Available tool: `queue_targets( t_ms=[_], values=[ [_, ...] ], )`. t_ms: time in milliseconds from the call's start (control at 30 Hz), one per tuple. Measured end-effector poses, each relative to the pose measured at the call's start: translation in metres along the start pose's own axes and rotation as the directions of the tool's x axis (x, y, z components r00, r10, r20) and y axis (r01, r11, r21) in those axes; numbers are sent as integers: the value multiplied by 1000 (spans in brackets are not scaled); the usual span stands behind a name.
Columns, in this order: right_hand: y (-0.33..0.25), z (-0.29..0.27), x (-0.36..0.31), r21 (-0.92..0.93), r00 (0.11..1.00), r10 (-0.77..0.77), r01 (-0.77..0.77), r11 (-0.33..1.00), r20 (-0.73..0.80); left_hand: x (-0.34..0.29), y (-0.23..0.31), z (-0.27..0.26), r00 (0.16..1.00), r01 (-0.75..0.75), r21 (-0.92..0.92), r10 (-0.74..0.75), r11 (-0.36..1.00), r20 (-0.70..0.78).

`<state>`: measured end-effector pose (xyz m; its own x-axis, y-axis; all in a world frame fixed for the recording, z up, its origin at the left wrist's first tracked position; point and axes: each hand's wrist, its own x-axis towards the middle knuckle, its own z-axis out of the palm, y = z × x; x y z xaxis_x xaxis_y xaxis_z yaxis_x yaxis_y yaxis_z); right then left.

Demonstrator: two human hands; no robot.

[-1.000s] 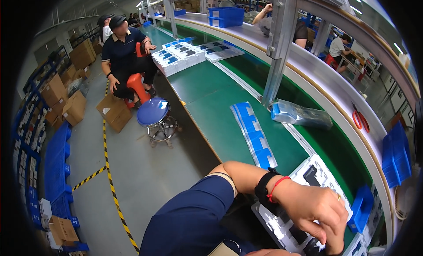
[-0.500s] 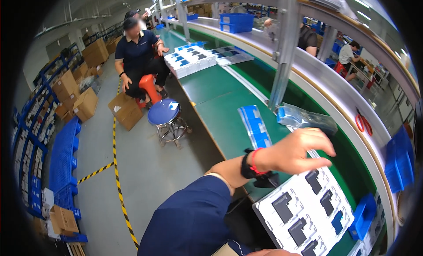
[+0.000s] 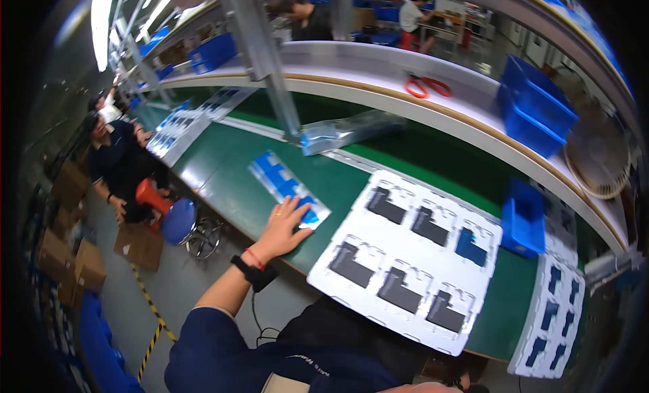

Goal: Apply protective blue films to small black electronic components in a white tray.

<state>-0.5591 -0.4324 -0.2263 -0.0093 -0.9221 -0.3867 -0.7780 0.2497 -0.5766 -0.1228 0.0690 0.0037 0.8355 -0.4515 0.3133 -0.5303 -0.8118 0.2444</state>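
My left hand (image 3: 282, 231), with a red cord and a dark band at the wrist, reaches over the bench. Its fingers are stretched out and apart, the tips at the near end of a flat strip of blue and clear film (image 3: 282, 180). Whether they press on the film or only hover, I cannot tell. Right of the hand lies a white moulded tray (image 3: 370, 248) holding several flat dark L-shaped parts (image 3: 399, 289) in two rows; one part (image 3: 471, 247) looks blue. My right hand is out of view.
A second white tray (image 3: 545, 349) with similar parts lies at the right, near a blue bin (image 3: 522, 224). Rolled clear film (image 3: 348, 131) rests by the metal post (image 3: 260, 62). Red-handled scissors (image 3: 427, 87) and blue bins (image 3: 534, 112) sit on the shelf. A seated co-worker (image 3: 118, 150) is far left.
My view has swung to the right, bringing the second tray into sight. My left hand has come down from above the white tray's far edge to the end of the blue film strip.
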Motion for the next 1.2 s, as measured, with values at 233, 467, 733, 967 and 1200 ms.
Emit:
queue_targets(
  t_ms=[233,467,733,967,1200],
  values=[
    [54,66,85,-85,985,143,-151,985,-93,3,9,4,999,51,-49,-51,997,5],
    [90,95,114,-197,994,31,-50,979,-101,-1,2,8,986,115,-241,-141,964,-92],
    [95,99,131,-298,982,-106,56,953,-153,2,6,8,954,98,-296,-174,950,-244],
    [81,61,111,-149,907,-416,421,895,66,19,-15,-3,891,179,-327,-294,928,-347],
    [-15,-78,-26,-82,788,-272,376,923,552,84,-24,-92,799,61,-446,-311,893,-515]
  ],
)
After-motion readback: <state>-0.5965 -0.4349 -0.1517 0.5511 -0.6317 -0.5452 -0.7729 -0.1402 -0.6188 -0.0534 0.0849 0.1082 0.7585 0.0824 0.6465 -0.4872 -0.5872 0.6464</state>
